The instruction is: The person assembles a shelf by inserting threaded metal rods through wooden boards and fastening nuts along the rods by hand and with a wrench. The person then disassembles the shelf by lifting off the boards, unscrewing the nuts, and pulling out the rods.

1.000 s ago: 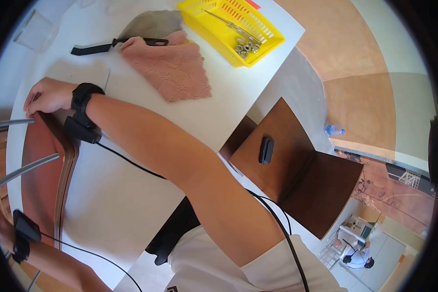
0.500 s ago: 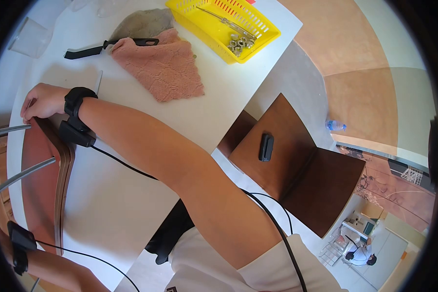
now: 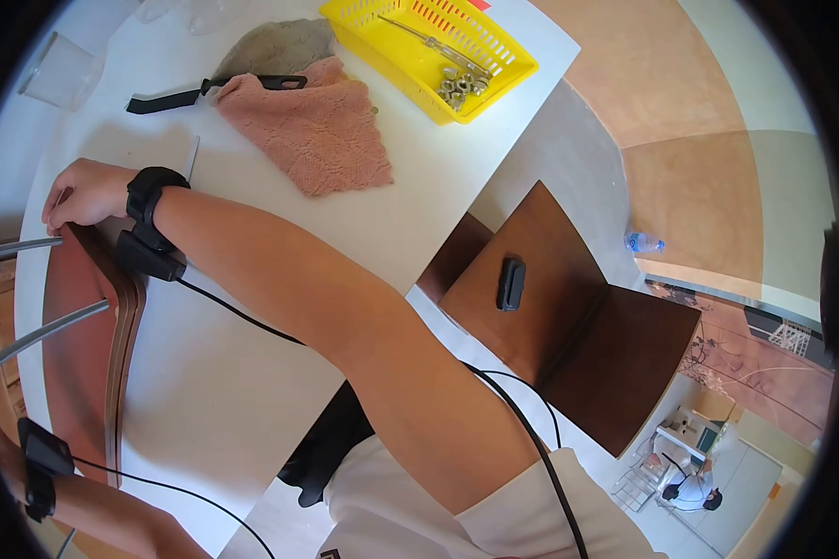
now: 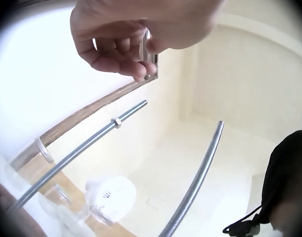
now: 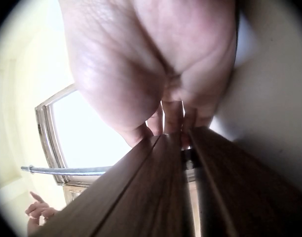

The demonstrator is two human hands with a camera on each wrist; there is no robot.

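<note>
Two stacked, curved wooden boards point(image 3: 126, 326) stand on edge on the white table, the outer face reddish. Metal threaded rods point(image 3: 47, 335) stick out from that face. My right hand point(image 3: 89, 191) grips the boards' far end; the right wrist view shows its fingers reaching over the wood. A hex nut point(image 4: 117, 122) sits on one rod a little short of its tip. Beyond that tip is my left hand point(image 4: 136, 29), fingers loosely bent, with a gap between thumb and fingertips. In the head view the left hand is mostly cut off at the left edge.
A pink cloth point(image 3: 312, 130) and a black-handled tool point(image 3: 168, 101) lie beyond the right hand. A yellow basket point(image 3: 391, 61) holds nuts and metal tools. A clear container point(image 3: 65, 74) stands far left. A brown chair point(image 3: 531, 307) with a black object is beside the table.
The head view has shifted slightly since a second ago. My right hand keeps its hold on the boards, which look unmoved.
</note>
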